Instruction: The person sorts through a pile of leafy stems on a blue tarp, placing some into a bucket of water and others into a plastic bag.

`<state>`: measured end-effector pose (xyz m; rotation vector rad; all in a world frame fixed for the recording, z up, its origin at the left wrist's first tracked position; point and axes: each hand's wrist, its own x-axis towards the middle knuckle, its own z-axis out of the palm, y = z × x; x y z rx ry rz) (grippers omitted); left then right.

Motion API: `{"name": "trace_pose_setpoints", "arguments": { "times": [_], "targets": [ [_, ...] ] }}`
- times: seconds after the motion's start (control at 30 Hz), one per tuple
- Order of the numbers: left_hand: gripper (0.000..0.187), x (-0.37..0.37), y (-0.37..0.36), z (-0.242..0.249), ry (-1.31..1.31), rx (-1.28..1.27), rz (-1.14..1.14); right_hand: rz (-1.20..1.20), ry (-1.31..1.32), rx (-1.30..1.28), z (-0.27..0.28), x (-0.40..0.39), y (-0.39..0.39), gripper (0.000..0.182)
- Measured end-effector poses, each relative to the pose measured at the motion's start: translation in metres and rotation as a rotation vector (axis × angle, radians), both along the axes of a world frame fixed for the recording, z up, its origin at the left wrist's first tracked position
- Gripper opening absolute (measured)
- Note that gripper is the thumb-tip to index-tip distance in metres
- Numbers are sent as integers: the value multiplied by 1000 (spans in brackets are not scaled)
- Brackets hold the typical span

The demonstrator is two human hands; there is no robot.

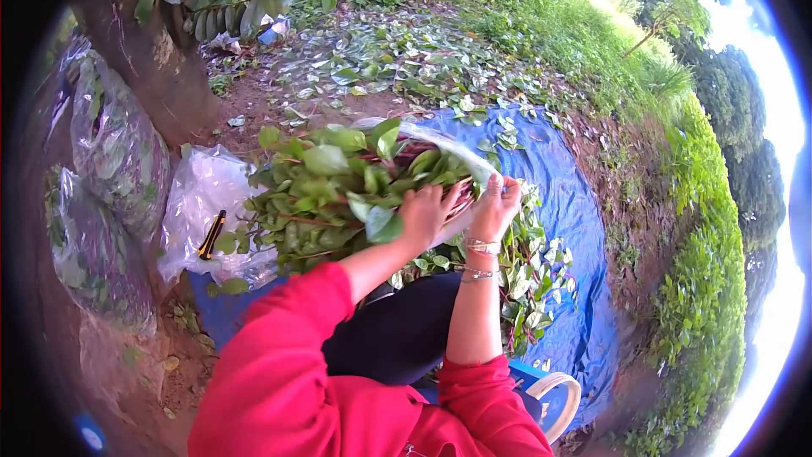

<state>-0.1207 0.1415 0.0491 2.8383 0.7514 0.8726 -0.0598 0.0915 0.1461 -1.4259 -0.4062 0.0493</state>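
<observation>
A large bundle of green leafy stems with reddish-purple stalks (313, 195) lies across the middle, in front of my lap. My left hand (425, 213) rests on its stalk end, fingers curled over the stems. Clear plastic (452, 150) wraps around the right end of the bundle. My right hand (496, 207), with bracelets at the wrist, pinches the plastic's edge close to the stalks. Some leaves look blurred by motion. Below the hands, more loose leafy stems (533, 288) lie on a blue tarp (584, 228).
To the left, a black and yellow box cutter (211, 235) lies on clear plastic sheeting (190, 211). Filled plastic bags of leaves (118, 144) stand beside a tree trunk (161, 85). Scattered leaves (397, 51) cover the ground ahead. A blue and white object (558, 402) is near my right side.
</observation>
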Motion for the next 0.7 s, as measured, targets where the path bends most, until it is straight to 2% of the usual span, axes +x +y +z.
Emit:
{"name": "trace_pose_setpoints", "arguments": {
  "times": [0.03,0.07,0.1,0.13,0.17,0.2,0.23,0.27,0.33,0.37,0.4,0.43,0.47,0.5,0.53,0.57,0.6,0.67,0.7],
  "targets": [
    [25,20,0,7,16,-94,32,-10,51,30,-3,7,-2,13],
    [16,37,3,13,33,-189,64,-22,103,60,-7,11,-4,12],
    [19,36,4,42,302,-26,-12,19,309,145,9,0,-8,12],
    [23,32,4,75,567,140,-95,11,312,139,-3,3,-13,12],
    [19,37,5,84,553,40,-172,-91,303,75,-25,12,-17,12],
    [20,101,-1,18,443,-144,-158,-180,297,15,-37,13,-16,12],
    [20,103,0,21,453,-146,-139,-150,327,-73,-34,0,-19,27],
    [22,99,1,28,479,-137,-141,-98,607,-33,-3,-28,-17,29],
    [26,82,-4,45,528,-129,-179,259,903,348,-40,-35,-29,34],
    [29,74,-3,52,637,-55,-227,243,967,330,-51,-43,-35,43],
    [28,59,-1,65,586,-94,-244,221,1030,311,-44,-63,-36,53],
    [28,50,2,74,568,-104,-267,425,464,73,-105,-58,-47,45],
    [29,42,5,81,557,-97,-288,497,260,-217,-116,-65,-49,38],
    [29,34,6,86,550,-86,-311,513,260,-298,-94,-102,-42,33],
    [30,26,8,93,542,-79,-343,364,675,3,-91,-139,-31,33],
    [30,17,11,100,532,-74,-375,364,575,-282,-133,-143,-48,35],
    [31,8,13,107,519,-67,-416,208,558,-6,-106,-174,-25,36],
    [32,-16,22,123,476,-38,-536,279,311,-190,-107,-170,-34,37],
    [32,-29,30,133,444,-35,-633,228,517,-118,-92,-174,-32,32]
  ]
}}
